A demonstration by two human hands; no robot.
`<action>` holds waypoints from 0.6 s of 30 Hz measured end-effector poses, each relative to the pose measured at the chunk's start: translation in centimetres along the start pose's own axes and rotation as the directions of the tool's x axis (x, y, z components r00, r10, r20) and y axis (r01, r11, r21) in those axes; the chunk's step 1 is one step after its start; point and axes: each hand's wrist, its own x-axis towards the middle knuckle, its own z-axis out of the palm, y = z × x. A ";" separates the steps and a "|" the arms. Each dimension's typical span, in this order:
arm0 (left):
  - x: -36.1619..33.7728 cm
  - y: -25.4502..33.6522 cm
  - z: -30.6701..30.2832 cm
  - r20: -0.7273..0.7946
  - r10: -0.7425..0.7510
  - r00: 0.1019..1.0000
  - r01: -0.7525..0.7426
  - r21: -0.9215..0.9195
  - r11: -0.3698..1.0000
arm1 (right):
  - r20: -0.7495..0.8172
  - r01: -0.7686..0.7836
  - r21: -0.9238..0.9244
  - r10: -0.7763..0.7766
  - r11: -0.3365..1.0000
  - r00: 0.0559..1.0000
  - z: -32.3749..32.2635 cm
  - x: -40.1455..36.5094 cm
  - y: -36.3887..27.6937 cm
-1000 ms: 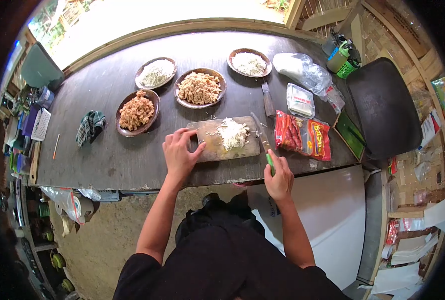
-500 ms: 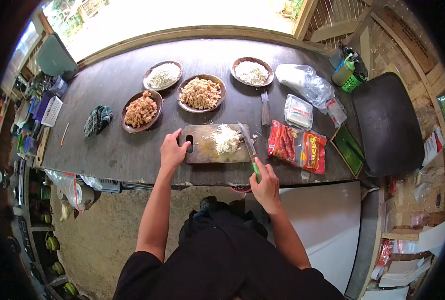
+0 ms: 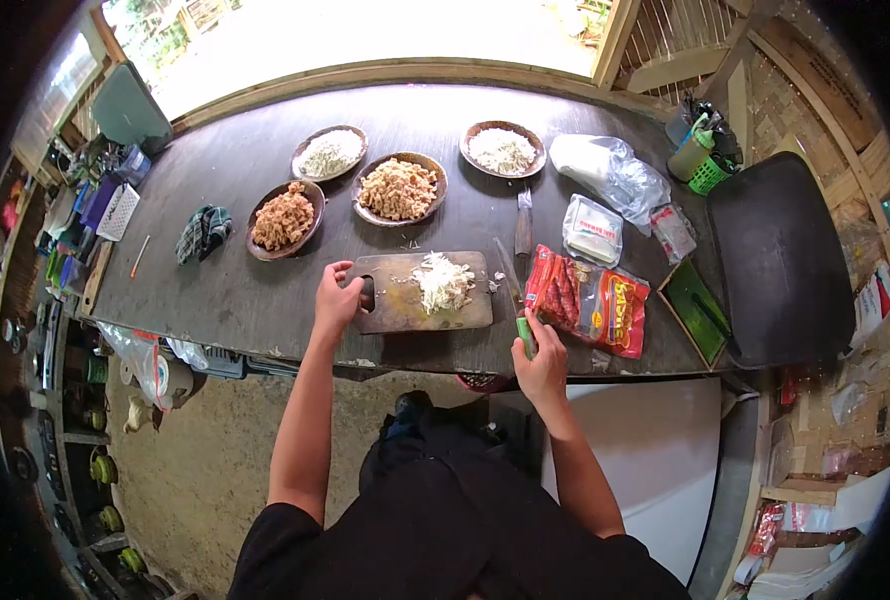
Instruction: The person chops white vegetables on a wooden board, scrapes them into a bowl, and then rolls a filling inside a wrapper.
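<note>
A worn wooden cutting board [image 3: 395,312] lies near the table's front edge, with a heap of shredded pale food [image 3: 445,283] on its right half. My left hand [image 3: 338,296] grips the board's left end, thumb at the handle hole. In my right hand [image 3: 541,352] is a knife [image 3: 514,283], its green handle closed in my fingers. The blade points away from me, just right of the board and apart from it. A red printed food packet [image 3: 590,305] lies close beside the knife, to its right.
Behind the board stand bowls of brown crumbly food [image 3: 398,188] and bowls of white shreds [image 3: 503,149]. A second knife [image 3: 524,225], plastic bags [image 3: 615,165], a white packet [image 3: 593,231] and a black tray [image 3: 780,265] occupy the right. A checked cloth [image 3: 201,234] lies left.
The knife has moved from the board's right edge to the table beside the red packet, carried by my right hand. The board sits slightly further left with my left hand still on it.
</note>
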 end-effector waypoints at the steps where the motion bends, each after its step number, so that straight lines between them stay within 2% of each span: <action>1: -0.8 0.9 0.0 0.060 -0.132 0.989 0.141 -0.187 0.972 | 0.001 0.004 0.000 -0.004 1.000 1.000 -0.1 0.2 0.0; 5: -1.8 1.9 0.0 0.107 -0.082 0.991 0.099 -0.160 0.982 | 0.001 0.038 0.008 -0.038 0.999 0.999 -0.3 0.7 -0.4; 7: -1.8 2.5 -0.1 0.173 -0.092 0.981 0.130 -0.221 0.967 | -0.011 0.059 0.004 -0.059 0.998 0.998 -0.4 1.3 -0.8; 9: -1.6 2.1 -0.1 0.193 -0.077 0.978 0.127 -0.263 0.956 | 0.031 -0.006 0.044 0.005 0.999 1.000 -0.7 1.8 -1.5; 13: -1.3 2.4 -0.9 0.209 -0.095 0.973 0.162 -0.331 0.930 | 0.013 -0.015 0.057 0.015 0.998 1.000 -1.1 3.1 -2.7; 15: -0.9 3.7 -1.7 0.217 -0.105 0.971 0.184 -0.388 0.903 | -0.081 0.113 0.060 -0.108 0.992 0.991 -1.3 4.4 -3.1; 18: 1.5 5.5 -1.7 0.192 -0.076 0.978 0.164 -0.502 0.849 | -0.074 0.075 0.103 -0.068 0.992 0.995 -2.0 6.2 -4.3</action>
